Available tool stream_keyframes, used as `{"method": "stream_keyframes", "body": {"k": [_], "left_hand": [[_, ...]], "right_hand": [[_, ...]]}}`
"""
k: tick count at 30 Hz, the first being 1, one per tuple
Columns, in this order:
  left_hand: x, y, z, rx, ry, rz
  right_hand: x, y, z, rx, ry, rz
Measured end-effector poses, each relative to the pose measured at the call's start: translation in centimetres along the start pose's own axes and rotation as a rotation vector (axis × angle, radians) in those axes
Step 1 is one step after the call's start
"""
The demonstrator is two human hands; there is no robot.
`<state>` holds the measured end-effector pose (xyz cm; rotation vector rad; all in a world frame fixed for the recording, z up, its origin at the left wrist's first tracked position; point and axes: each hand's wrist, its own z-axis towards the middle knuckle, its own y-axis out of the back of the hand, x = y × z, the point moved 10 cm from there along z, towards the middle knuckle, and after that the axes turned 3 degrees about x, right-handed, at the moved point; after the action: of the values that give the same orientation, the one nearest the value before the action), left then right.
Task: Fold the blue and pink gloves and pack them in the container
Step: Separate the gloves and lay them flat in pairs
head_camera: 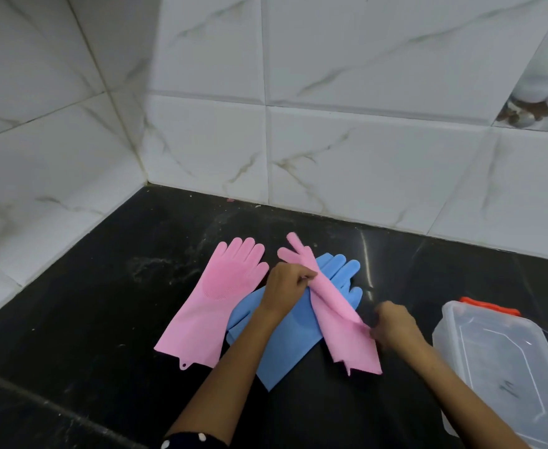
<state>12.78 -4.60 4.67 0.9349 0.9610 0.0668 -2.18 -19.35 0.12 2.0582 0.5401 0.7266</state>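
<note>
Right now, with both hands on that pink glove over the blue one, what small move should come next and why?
Probably bring the cuff end up toward the fingers to fold it in half. The left hand and right hand already grip the lengthwise-folded pink glove, which lies across the blue gloves and looks too long for the container.

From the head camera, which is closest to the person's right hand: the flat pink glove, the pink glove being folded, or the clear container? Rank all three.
1. The pink glove being folded: pinched by the right hand, lying on blue gloves.
2. The clear container: just right of that hand, apart from it.
3. The flat pink glove: far left, beyond the left hand.
</note>
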Motion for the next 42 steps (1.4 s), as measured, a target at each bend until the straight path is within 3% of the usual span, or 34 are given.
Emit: {"method": "stream_keyframes", "body": {"k": [2,4,6,10,14,17,20,23,27,35,42], "left_hand": [[0.3,-1.0,-0.6,-0.013,0.035,-0.053],[0.8,-1.5,-1.3,-0.057,0.097,-0.127],[1.8,-1.6,-2.2,-0.127,0.187,-0.172],[3.4,-1.9,-4.1,-0.212,0.338,-0.183],[3.4,-3.8,-4.0,-0.065,0.402,-0.141],[2.9,-4.7,-3.9,-0.039,0.421,-0.132],[2.4,-4.7,-3.5,-0.048,0.422,-0.091],[2.1,-3.9,-3.0,-0.072,0.416,-0.098],[2.5,-2.2,-2.8,-0.09,0.376,-0.136],[3.9,-1.1,-3.5,0.028,0.408,-0.287],[4.0,5.5,-3.8,-0.067,0.374,-0.341]], "right_hand": [[1.5,0.7,0.1,-0.17,0.13,-0.255],[4.8,0.8,0.0,-0.278,0.36,-0.172],[7.2,0.5,0.3,-0.311,0.476,-0.1],[8.1,0.3,2.0,-0.379,0.429,-0.167],[7.9,0.6,2.9,-0.427,0.426,-0.083],[5.4,1.3,3.8,-0.4,0.352,0.372],[0.7,1.5,5.1,-0.385,0.109,0.92],[-2.3,1.2,5.6,-0.422,-0.051,0.911],[-1.9,0.4,4.7,-0.411,0.062,0.85],[0.0,-0.8,3.8,-0.281,0.176,0.902],[5.0,-0.5,3.1,-0.19,0.313,1.091]]}}
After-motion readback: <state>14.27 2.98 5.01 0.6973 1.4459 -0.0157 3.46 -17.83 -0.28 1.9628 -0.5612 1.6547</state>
